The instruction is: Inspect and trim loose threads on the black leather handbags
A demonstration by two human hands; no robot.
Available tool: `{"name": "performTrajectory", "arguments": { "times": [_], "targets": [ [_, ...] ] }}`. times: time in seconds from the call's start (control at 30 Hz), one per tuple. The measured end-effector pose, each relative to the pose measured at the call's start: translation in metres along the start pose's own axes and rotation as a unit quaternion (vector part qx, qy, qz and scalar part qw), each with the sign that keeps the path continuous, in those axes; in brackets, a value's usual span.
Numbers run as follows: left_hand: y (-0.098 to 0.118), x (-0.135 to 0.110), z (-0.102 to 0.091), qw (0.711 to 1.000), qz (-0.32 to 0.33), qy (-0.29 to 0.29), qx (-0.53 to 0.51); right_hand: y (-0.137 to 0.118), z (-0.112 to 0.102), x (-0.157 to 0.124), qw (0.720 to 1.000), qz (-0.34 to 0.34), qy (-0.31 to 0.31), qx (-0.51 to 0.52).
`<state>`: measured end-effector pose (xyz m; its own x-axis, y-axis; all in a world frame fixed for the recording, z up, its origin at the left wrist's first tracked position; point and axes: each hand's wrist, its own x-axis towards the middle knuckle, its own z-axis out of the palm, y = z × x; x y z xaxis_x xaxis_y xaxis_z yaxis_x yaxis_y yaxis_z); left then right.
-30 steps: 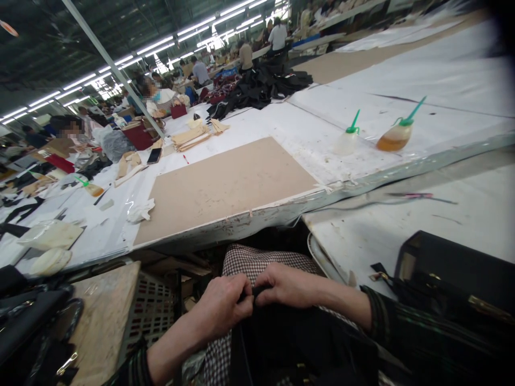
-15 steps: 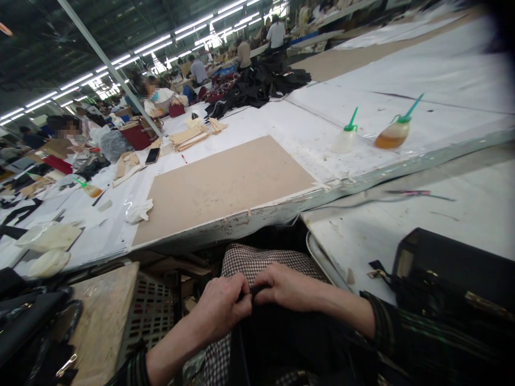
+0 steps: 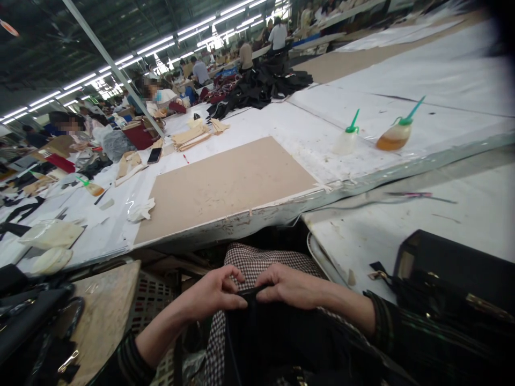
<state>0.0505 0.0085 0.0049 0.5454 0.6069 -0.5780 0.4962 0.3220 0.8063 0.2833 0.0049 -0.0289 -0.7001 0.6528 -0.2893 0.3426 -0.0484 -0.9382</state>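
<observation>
A black bag [image 3: 281, 338] lies in my lap, its upper edge towards the table and a bit of gold-coloured metal showing near the bottom of the view. My right hand [image 3: 287, 287] pinches that upper edge between thumb and fingers. Just left of it, my left hand [image 3: 211, 295] has its thumb on the near side of the same edge, with the index finger arched over behind. Brown-and-white checked cloth [image 3: 257, 262] covers my lap beneath the bag. Most of the bag's lower part is dark and hard to make out.
Ahead stands a white-covered table [image 3: 306, 128] with a tan board [image 3: 229, 182], a squeeze bottle of amber liquid [image 3: 396, 134] and a paler bottle [image 3: 348, 139]. Another black bag [image 3: 454, 273] rests on the right-hand table. At left, a plastic crate [image 3: 151, 300] stands beside more black bags [image 3: 32, 327].
My left hand has loosened from a tight pinch and shifted slightly left along the edge, its fingers less curled. My right hand stays almost in place on the bag's edge.
</observation>
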Motion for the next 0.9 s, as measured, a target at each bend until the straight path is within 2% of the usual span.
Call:
{"name": "performTrajectory", "arguments": {
  "times": [0.13,0.27,0.4,0.57,0.77,0.9],
  "targets": [
    [-0.005,-0.002,-0.011,1.0,-0.014,-0.026,-0.003,0.001,-0.002,0.007,0.999,0.028,-0.021,0.021],
    [-0.01,-0.005,-0.013,0.999,0.007,-0.036,0.001,0.006,-0.001,0.013,0.998,0.013,-0.037,0.057],
    [-0.016,-0.007,-0.015,0.998,0.022,-0.042,-0.033,0.009,-0.001,0.017,0.995,0.002,-0.061,0.079],
    [-0.019,-0.003,-0.019,0.997,0.001,-0.029,-0.07,0.005,-0.005,0.021,0.994,0.023,-0.082,0.064],
    [-0.018,-0.003,-0.017,0.998,0.014,-0.013,-0.052,-0.006,0.003,0.033,0.997,-0.021,-0.052,-0.051],
    [-0.016,-0.005,-0.016,0.998,0.018,-0.017,-0.057,-0.002,0.011,0.041,0.999,-0.001,-0.049,0.005]
  ]
}}
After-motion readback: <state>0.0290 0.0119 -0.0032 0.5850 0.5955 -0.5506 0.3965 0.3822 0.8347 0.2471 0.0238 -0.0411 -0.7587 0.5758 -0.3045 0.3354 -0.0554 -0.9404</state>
